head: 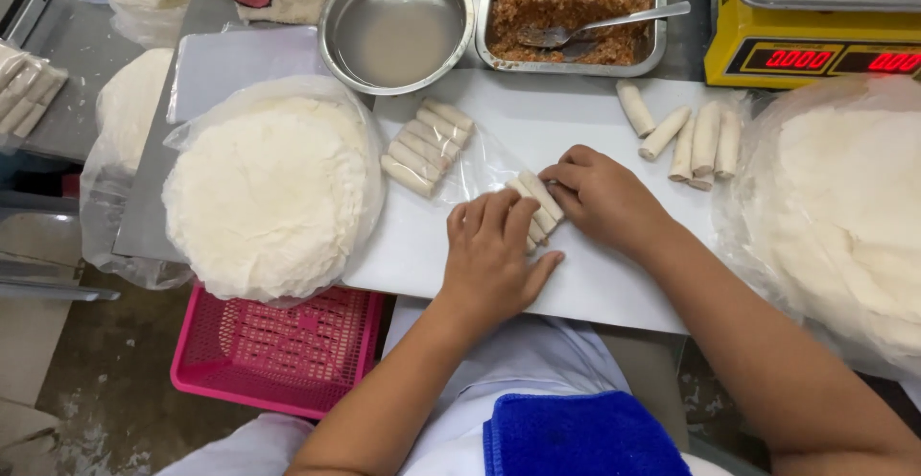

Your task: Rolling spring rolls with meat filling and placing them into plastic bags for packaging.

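Both my hands rest on a white cutting board and press on a small group of pale rolled spring rolls lying between them. My left hand covers the rolls from the near left side, fingers curled over them. My right hand holds them from the far right side. A neat row of finished rolls lies just left on a clear plastic sheet. More finished rolls lie loosely at the board's far right. How many rolls sit under my fingers is hidden.
A stack of round white wrappers in plastic sits at left, another at right. Behind are a steel bowl of water, a steel tray of brown filling with a spoon, and a yellow scale. A pink basket stands below.
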